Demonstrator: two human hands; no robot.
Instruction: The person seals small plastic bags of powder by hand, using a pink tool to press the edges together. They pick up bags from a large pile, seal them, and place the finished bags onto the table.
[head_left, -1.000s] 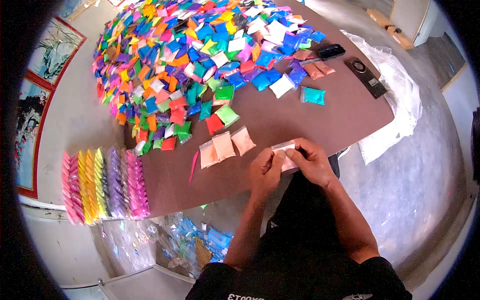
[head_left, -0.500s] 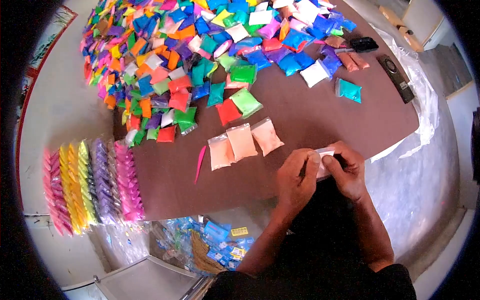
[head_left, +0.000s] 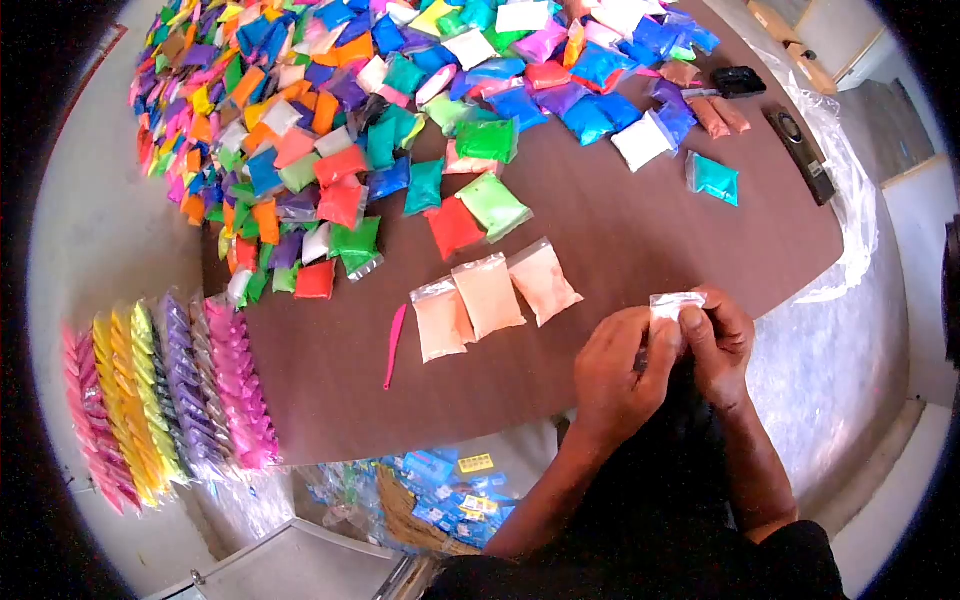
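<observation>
A small clear packet with pale contents [head_left: 677, 303] is pinched between both hands at the table's near edge. My left hand [head_left: 625, 370] grips its left side, thumb up, and my right hand [head_left: 718, 345] grips its right side. The fingers cover most of the packet. To the left of the hands lie peach packets, one at the left [head_left: 438, 322], one in the middle [head_left: 488, 297] and one at the right [head_left: 543, 281]; the left and middle ones overlap. A pink plastic tool [head_left: 395, 346] rests beside them on the brown table [head_left: 340, 400].
A large pile of coloured packets [head_left: 390, 120] covers the far left. Rows of packed strips [head_left: 170, 390] lie at the left edge. A teal packet [head_left: 713, 179], a dark remote-like object [head_left: 800, 155] and a black item [head_left: 738, 81] lie at the right. Blue packaging [head_left: 450, 495] is below the table.
The view has shifted slightly. Both hands have moved a little right with the packet, and its clear top edge now shows above the fingers.
</observation>
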